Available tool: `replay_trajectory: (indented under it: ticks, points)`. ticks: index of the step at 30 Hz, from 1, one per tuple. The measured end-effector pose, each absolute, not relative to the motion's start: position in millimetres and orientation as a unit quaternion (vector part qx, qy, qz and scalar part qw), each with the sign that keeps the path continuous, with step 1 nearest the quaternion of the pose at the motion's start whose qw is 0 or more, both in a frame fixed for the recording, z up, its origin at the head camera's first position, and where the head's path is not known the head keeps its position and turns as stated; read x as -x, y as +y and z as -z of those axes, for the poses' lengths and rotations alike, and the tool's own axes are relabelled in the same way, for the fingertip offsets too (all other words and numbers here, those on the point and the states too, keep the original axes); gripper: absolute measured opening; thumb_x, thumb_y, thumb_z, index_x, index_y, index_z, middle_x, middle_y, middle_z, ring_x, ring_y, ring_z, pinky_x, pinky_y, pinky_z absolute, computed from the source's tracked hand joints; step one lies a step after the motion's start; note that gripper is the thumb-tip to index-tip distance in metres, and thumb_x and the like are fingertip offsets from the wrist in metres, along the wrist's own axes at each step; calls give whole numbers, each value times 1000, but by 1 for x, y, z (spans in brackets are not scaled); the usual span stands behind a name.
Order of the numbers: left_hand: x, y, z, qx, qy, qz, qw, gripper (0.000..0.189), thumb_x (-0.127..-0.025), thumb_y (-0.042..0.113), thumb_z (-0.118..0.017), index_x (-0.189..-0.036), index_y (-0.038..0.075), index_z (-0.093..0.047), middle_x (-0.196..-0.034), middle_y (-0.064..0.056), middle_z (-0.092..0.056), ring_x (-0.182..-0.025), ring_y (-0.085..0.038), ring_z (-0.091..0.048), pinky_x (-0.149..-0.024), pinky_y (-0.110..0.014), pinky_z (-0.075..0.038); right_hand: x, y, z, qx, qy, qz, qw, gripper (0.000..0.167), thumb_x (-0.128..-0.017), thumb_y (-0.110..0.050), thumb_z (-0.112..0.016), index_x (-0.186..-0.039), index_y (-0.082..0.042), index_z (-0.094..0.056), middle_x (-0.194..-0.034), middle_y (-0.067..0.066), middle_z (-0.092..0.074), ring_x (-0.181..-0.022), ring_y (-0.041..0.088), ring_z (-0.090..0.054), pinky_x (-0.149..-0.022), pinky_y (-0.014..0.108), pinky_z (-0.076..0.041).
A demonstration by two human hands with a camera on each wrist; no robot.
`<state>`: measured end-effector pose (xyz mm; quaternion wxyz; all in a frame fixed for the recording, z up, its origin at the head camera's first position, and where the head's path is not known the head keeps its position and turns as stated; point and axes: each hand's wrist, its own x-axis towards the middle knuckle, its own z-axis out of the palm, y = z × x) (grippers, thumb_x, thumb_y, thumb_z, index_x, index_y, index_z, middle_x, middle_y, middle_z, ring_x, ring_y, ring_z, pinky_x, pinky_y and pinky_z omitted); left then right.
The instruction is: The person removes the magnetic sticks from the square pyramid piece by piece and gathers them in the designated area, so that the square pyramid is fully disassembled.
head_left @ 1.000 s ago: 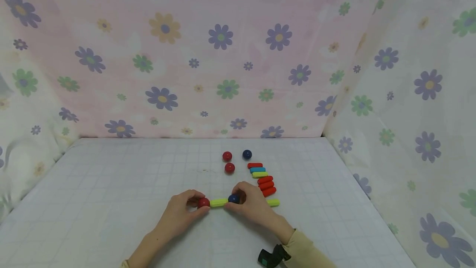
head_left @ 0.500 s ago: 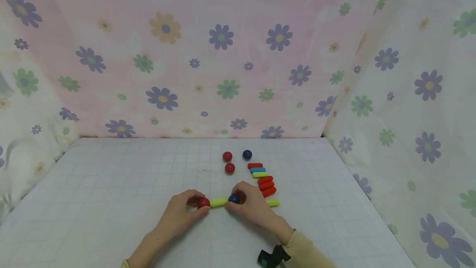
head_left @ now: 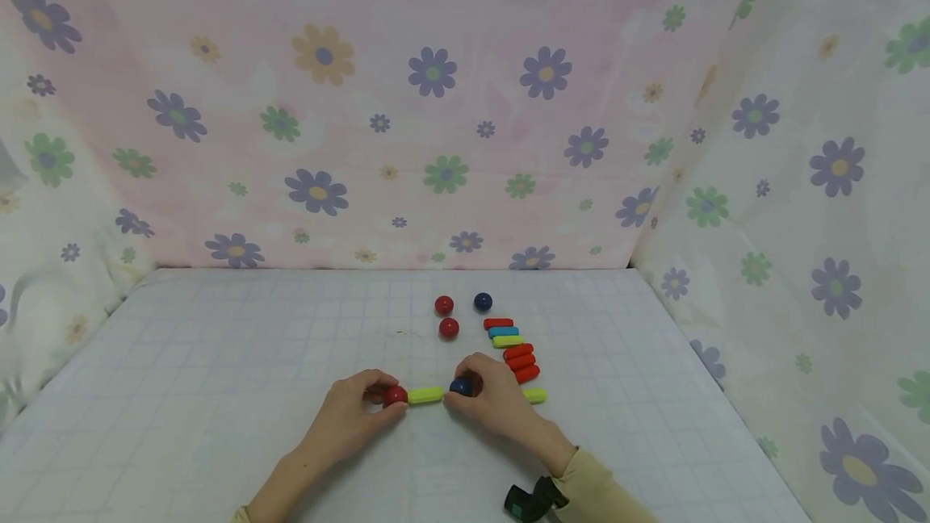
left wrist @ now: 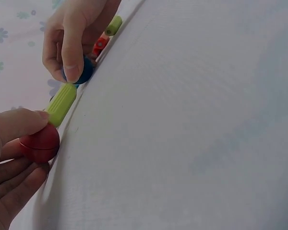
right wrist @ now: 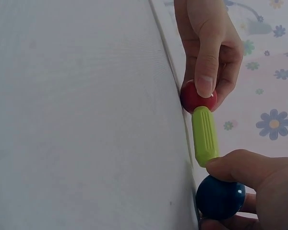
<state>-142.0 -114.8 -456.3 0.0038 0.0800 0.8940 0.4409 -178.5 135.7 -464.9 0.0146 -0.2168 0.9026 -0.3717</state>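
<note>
My left hand (head_left: 352,410) holds a glossy red ball (head_left: 395,397) between thumb and fingers, just over the white table. A ridged yellow-green rod (head_left: 425,395) sticks out from the ball's right side, its near end at the red ball. To the right, my right hand (head_left: 496,399) pinches a dark blue ball (head_left: 461,387). In the head view a small gap shows between the rod's free end and the blue ball. The right wrist view has my right thumb (right wrist: 240,165) by that end of the rod (right wrist: 205,136), above the blue ball (right wrist: 221,197).
Two red balls (head_left: 448,328) and another blue ball (head_left: 483,302) lie farther back. Right of them are short red, blue and yellow-green rods (head_left: 508,340), with several red rods (head_left: 520,362) nearer. Another yellow-green rod (head_left: 535,395) lies partly behind my right hand. Flowered cloth (head_left: 429,152) walls the table.
The blue ball in my right hand has shifted slightly right, away from the rod's end. The red ball and rod have moved slightly left with my left hand.
</note>
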Motion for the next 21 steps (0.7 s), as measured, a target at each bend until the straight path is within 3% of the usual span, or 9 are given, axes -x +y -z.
replay_trajectory:
  ticks: [21]
  points:
    - [142, -115, 460, -73, 892, -446, 8, 28, -81, 26, -84, -105, 18, -72, -95, 9, -71, -84, -4, -64, -81, -26, -57, 192, 129, 442, 200, 897, 393, -29, 25, -85, -25, -81, -105, -13, -71, -88, -5, -59, -80, 13, -54, -67, 20, -50]
